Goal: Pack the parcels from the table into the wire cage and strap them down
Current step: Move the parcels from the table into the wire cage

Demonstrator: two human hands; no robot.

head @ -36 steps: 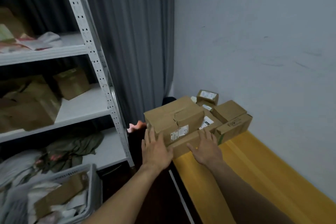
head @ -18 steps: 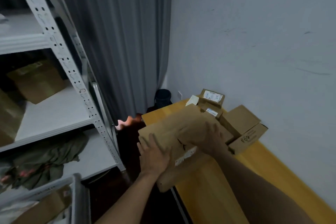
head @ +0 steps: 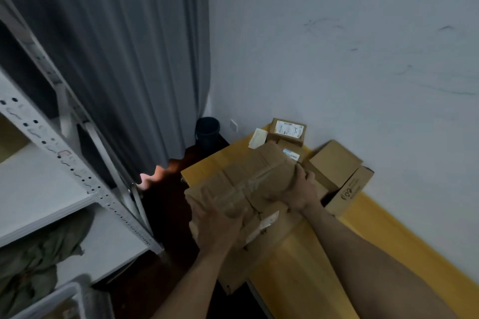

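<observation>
Progress looks early, I reckon: my left hand (head: 217, 220) and right hand (head: 298, 189) both grip one taped cardboard box (head: 246, 179) over the table (head: 298, 280) edge, smaller parcels (head: 334, 163) behind it unpacked, strapping way off.

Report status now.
Left hand, right hand both grip the large parcel at the table corner. Smaller boxes sit behind it. Shelf rack close on left.

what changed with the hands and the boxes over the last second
Both hands, which lay flat against the stack a second ago, have taken hold of the large box: the left hand grips its near end, the right hand its far side. The box has been pulled toward the person, past the table edge. The small boxes by the wall stayed put.
</observation>
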